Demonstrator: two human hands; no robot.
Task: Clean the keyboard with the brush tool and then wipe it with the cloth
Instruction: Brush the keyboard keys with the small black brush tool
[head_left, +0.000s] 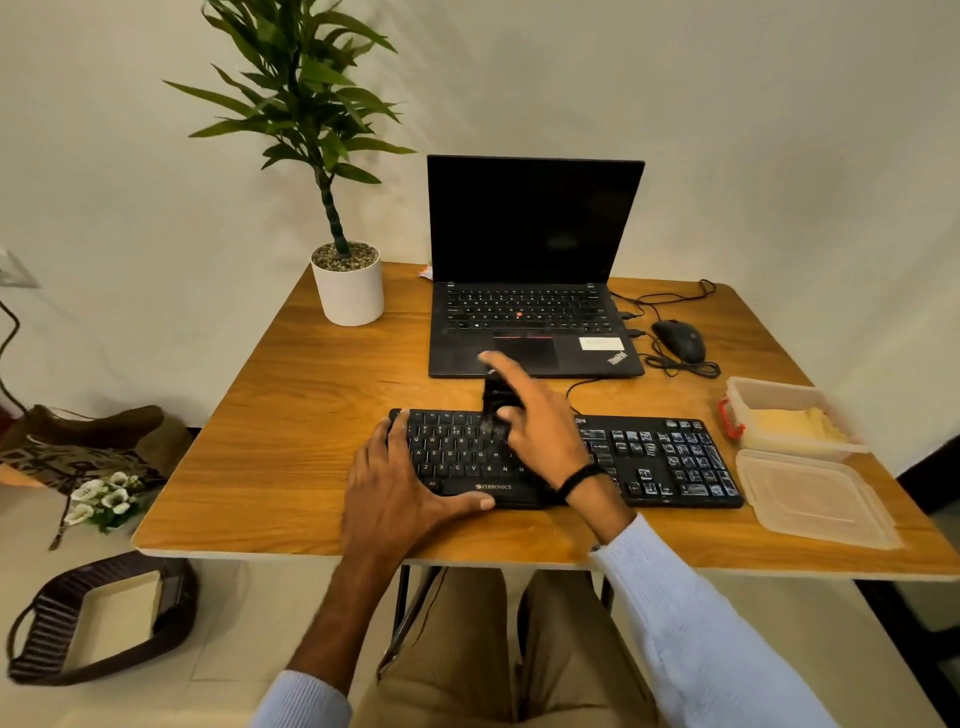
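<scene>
Near the front edge of a wooden table (291, 415) lies a black keyboard (649, 457), long side toward the person. It looks light, rigid and apt to slide when brushed, so it needs pinning at one end. Its keys are small raised caps with gaps where dust sits.

The left hand (400, 488) lies flat over the keyboard's left end, with the fingers reaching the far edge and the thumb along the near edge. The right hand (535, 415) is above the middle keys. It grips a small dark brush (498, 400) between thumb and curled fingers, the forefinger pointing forward. The brush is blurred and its bristles seem to meet the top key rows. It looks light, best held low on its body for control.

Just right of the keyboard stands an open plastic box (769, 387) holding a yellow cloth (795, 423), soft and easy to pinch anywhere. The box's lid (815, 499) lies in front of it. Behind the keyboard are an open laptop (535, 260), a mouse (680, 340) and a potted plant (348, 291).
</scene>
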